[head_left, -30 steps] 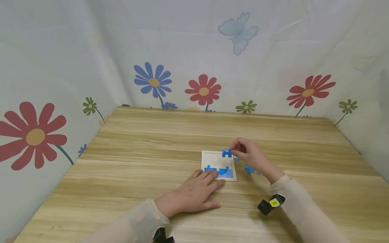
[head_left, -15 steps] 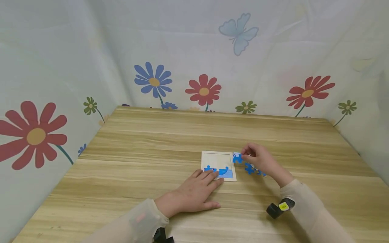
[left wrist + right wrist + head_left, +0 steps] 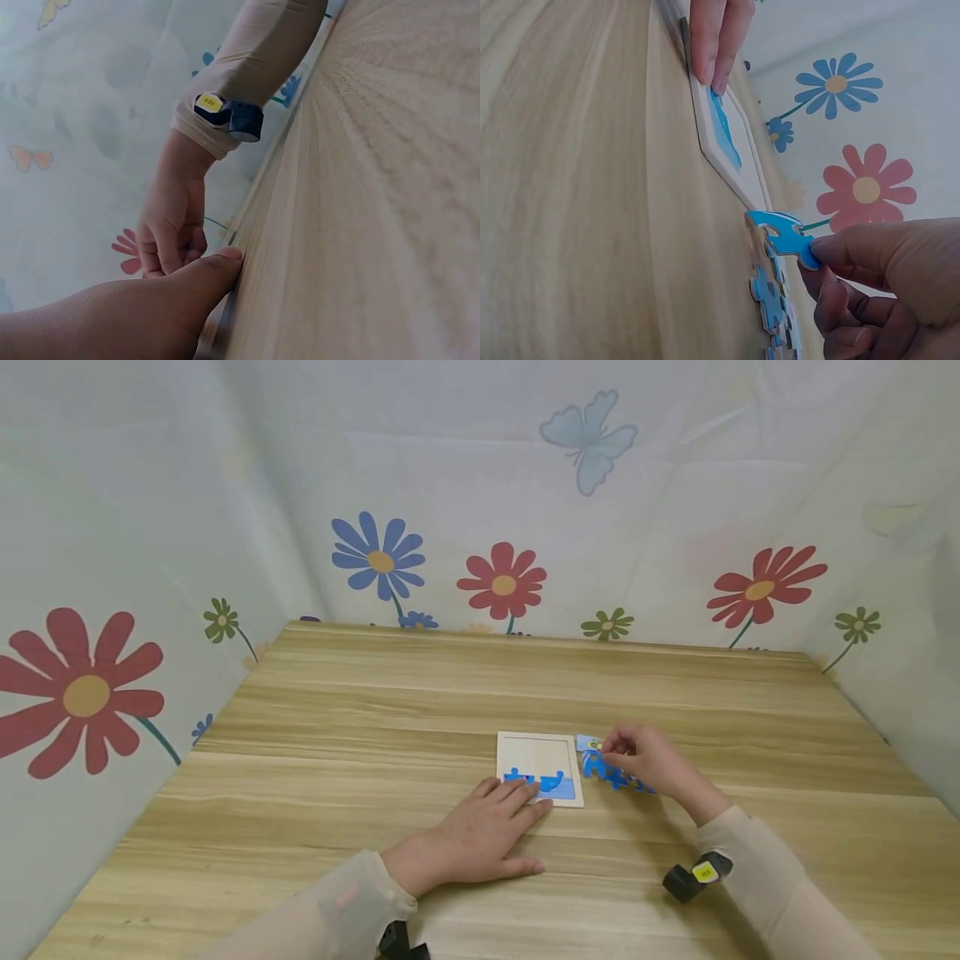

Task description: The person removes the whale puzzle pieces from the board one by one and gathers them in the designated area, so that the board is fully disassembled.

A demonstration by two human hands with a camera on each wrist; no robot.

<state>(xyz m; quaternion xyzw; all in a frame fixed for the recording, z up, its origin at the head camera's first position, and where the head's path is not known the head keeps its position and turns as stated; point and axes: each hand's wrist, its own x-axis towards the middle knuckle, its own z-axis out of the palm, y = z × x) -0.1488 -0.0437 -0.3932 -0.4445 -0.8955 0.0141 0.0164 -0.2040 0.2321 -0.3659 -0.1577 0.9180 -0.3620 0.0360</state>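
At the left, a left hand (image 3: 472, 831) lying flat, straight fingers toward 2 o'clock, thumb toward 3, open wide with nothing gripped. Under those fingers, the bottom edge of a small square tray (image 3: 536, 756) on the wood worktop (image 3: 375, 718). Along the bottom of the tray, from 7 to 5 o'clock, a row of blue fitted pieces (image 3: 558, 789), partly covered by the fingers. Above that row, just plain pale board.

Just past the tray's edge, at 2 o'clock, a pale blue piece with a yellow mark (image 3: 587, 742). Next, out at 3 o'clock from the tray, a blue puzzle piece (image 3: 784, 236) with white stripes, pinched by thumb and finger of the right hand (image 3: 652, 760). Nearly closed, that pinch, with the other fingers curled in. From the right hand, piece at 9 o'clock, and tray farther on the same way: likely the line to watch. Long way of the piece, in the right wrist view, from 10 to 4 o'clock, with the free tip nearer the tray. Left hand nearer to the tray, right hand nearer to the piece.

Close by, some loose blue pieces (image 3: 617, 777); hard to tell about any touching.
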